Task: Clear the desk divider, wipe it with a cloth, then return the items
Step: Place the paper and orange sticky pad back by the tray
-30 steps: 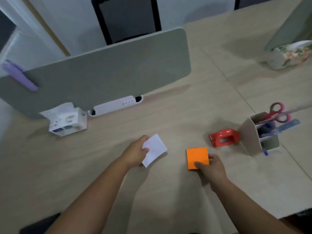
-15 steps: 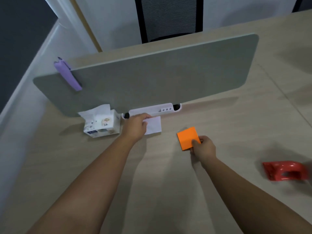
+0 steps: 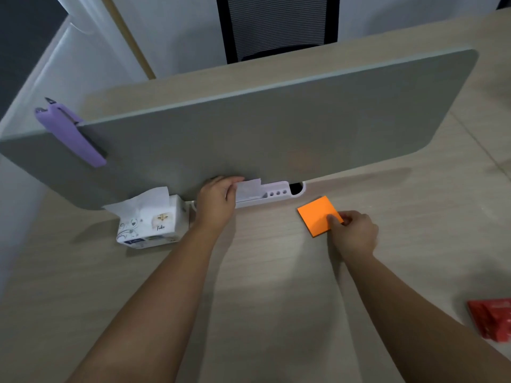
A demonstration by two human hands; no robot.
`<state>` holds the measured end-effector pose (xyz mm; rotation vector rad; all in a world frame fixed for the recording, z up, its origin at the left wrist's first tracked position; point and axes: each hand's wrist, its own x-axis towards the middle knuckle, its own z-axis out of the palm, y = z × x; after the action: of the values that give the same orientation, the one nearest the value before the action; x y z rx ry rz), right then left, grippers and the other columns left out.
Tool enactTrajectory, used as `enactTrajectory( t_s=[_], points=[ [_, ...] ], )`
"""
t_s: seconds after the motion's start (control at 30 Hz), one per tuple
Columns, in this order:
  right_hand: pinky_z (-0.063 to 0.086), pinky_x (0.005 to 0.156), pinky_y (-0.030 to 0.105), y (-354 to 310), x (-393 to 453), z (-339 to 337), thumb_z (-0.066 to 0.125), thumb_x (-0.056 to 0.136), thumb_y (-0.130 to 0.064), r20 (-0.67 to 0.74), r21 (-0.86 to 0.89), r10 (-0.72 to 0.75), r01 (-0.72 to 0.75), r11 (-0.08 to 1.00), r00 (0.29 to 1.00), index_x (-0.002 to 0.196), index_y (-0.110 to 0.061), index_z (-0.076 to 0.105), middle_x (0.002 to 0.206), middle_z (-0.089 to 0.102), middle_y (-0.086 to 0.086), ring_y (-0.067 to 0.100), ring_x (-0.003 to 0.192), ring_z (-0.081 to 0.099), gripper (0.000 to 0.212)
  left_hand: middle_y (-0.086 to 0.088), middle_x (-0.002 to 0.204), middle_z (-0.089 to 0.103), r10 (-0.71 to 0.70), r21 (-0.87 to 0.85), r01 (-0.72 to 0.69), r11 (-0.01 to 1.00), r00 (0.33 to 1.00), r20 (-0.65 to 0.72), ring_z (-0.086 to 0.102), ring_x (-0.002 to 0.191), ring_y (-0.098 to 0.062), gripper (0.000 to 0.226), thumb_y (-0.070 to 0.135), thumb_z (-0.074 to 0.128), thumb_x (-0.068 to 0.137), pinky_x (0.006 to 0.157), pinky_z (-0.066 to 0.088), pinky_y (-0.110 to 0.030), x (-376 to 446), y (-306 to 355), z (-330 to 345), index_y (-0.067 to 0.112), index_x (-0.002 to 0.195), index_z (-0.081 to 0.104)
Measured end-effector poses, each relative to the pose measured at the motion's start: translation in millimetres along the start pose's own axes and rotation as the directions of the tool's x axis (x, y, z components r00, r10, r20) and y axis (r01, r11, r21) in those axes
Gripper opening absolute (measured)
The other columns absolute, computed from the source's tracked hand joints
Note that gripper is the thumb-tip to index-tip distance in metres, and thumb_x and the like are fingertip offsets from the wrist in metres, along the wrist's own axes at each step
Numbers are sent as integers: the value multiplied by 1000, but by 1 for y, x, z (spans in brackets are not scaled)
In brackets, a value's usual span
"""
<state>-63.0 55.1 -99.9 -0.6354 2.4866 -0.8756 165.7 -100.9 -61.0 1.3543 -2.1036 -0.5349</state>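
A grey desk divider (image 3: 276, 128) stands across the wooden desk, with a white organizer tray (image 3: 276, 193) at its foot. My left hand (image 3: 215, 201) holds a white paper note (image 3: 247, 190) and has it partly inside the tray's left slot. My right hand (image 3: 352, 234) pinches the near corner of an orange sticky-note pad (image 3: 316, 214), which lies flat on the desk just in front of the tray. A purple clip (image 3: 70, 134) grips the divider's left edge.
A white tissue pack (image 3: 149, 221) sits left of my left hand, against the divider. A red object (image 3: 492, 322) lies at the right edge of the desk. A black mesh chair (image 3: 276, 26) stands behind the divider.
My left hand carried the white note from the open desk up to the tray at the divider's foot. My right hand slid the orange pad forward toward the tray. The view shifted left.
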Motion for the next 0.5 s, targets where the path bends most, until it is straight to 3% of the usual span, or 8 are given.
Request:
enactTrajectory(
  t_s=[0.1, 0.2, 0.27, 0.37, 0.5],
  points=[
    [42, 86, 39, -3, 5, 3, 60, 84, -46, -32, -10, 98, -98, 995, 995, 98, -26, 71, 99, 66, 4, 33, 107, 47, 27, -2, 103, 74, 16, 17, -17, 1000, 1000, 17, 66, 97, -24, 27, 14, 54, 88, 90, 51, -33, -4, -3, 8, 19, 107, 74],
    [35, 84, 36, -8, 7, 6, 58, 85, -47, -21, 71, 209, -207, 976, 978, 98, -28, 70, 97, 67, 1, 29, 114, 43, 26, 1, 106, 74, 1, 25, -1, 1000, 1000, -8, 65, 100, -21, 27, 14, 55, 90, 91, 46, -23, -7, -6, 14, 21, 109, 72],
    [34, 88, 38, -11, 8, 6, 56, 86, -47, -14, 122, 262, -259, 958, 965, 101, -29, 69, 99, 67, 0, 27, 118, 40, 27, 2, 106, 74, -10, 30, 11, 999, 999, -43, 64, 100, -22, 26, 15, 56, 90, 90, 45, -25, -7, -6, 16, 21, 109, 72],
    [35, 95, 40, -16, 9, 7, 54, 86, -49, -28, 183, 335, -325, 928, 942, 101, -31, 68, 98, 63, 4, 26, 123, 37, 27, 4, 102, 74, -63, 19, 66, 998, 987, -149, 62, 99, -25, 19, 22, 64, 86, 89, 48, -38, -11, -2, 20, 20, 103, 72],
    [34, 98, 42, -20, 10, 10, 51, 89, -46, -32, 186, 359, -347, 919, 933, 102, -32, 68, 81, 51, 0, 26, 125, 36, 26, 4, 104, 68, -212, 10, 225, 974, 934, -288, 53, 102, -26, 27, 38, 73, 78, 88, 39, -33, -15, 1, 23, 25, 101, 68]
  ],
)
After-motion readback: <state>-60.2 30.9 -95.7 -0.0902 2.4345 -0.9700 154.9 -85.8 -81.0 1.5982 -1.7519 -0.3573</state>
